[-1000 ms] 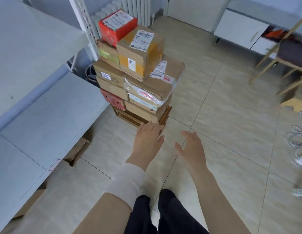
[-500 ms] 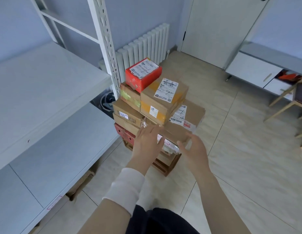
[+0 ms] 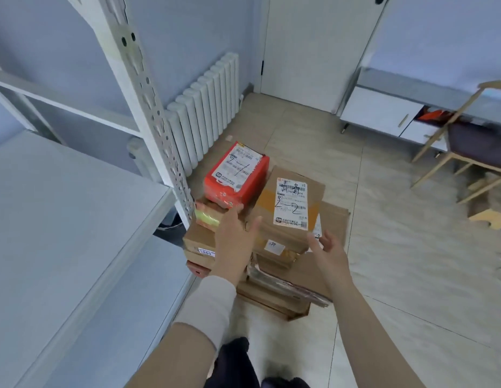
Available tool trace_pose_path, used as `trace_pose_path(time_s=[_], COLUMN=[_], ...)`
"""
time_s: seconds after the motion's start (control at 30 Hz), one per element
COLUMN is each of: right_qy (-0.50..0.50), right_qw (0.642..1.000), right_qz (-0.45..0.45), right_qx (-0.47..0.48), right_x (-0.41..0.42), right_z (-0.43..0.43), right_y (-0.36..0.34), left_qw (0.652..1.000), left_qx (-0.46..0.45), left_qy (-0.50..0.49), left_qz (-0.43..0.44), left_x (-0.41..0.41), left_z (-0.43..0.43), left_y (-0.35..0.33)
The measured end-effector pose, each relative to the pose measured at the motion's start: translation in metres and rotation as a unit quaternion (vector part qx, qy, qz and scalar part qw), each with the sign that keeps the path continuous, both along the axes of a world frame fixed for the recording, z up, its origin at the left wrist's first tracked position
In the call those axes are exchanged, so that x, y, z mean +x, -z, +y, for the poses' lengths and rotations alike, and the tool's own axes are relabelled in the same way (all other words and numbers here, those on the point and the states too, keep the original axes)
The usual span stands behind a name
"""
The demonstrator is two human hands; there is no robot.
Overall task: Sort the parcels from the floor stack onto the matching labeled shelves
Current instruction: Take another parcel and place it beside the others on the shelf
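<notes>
Head view: half a second ago both hands were low on the front of the stack, over the plastic-wrapped parcel. Now they are up at the top tier, and I am closer, so the handwritten marks on the top labels read: "2-1" on the red parcel, "2-2" on the brown parcel beside it. None of the parcels has shifted.

The left hand reaches in with its fingers straight and pressed together. The tips are at the near lower edge of the red parcel, over the box with yellow-green tape under it. The thumb is spread away to the right, against the near left side of the brown parcel. The right hand is at that parcel's near right corner, palm turned inward, its fingers loosely spread and holding nothing. I cannot tell whether they touch the cardboard.

The stack stands on the tiled floor, at the foot of the perforated white upright at the corner of the shelf, with the radiator against the wall behind. The two marked parcels lie side by side on top, red towards the upright, brown towards the open floor.
</notes>
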State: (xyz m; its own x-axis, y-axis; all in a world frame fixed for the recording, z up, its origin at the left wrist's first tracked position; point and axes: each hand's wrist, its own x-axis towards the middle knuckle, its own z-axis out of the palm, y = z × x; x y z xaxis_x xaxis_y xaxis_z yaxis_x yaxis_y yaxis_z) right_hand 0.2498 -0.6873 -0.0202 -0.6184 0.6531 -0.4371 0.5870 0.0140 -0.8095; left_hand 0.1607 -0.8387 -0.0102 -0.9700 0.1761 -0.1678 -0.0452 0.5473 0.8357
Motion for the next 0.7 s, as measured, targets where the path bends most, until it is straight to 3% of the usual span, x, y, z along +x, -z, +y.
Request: trace_pose_path(time_s=[0.27,0.47,0.7], right_qy=[0.059,0.09,0.123], right_qw=[0.994,0.987,0.976], right_qz=[-0.026,-0.03,0.034], right_qx=[-0.086,-0.131,-0.179], right_x=[-0.032,-0.034,-0.034], right_z=[-0.004,-0.007,-0.011], right_y=[0.025,0.039,0.042], left_qw=[0.994,0.994,0.995], left_qx=[0.079,0.069,0.06], left_qy=[-0.026,0.006,0.007], left_qz=[-0.077,-0.087,-0.079], left_x=[-0.019,-0.024,-0.021], left_z=[0.008,0.017,0.025], left_y=[0.022,0.033,0.04])
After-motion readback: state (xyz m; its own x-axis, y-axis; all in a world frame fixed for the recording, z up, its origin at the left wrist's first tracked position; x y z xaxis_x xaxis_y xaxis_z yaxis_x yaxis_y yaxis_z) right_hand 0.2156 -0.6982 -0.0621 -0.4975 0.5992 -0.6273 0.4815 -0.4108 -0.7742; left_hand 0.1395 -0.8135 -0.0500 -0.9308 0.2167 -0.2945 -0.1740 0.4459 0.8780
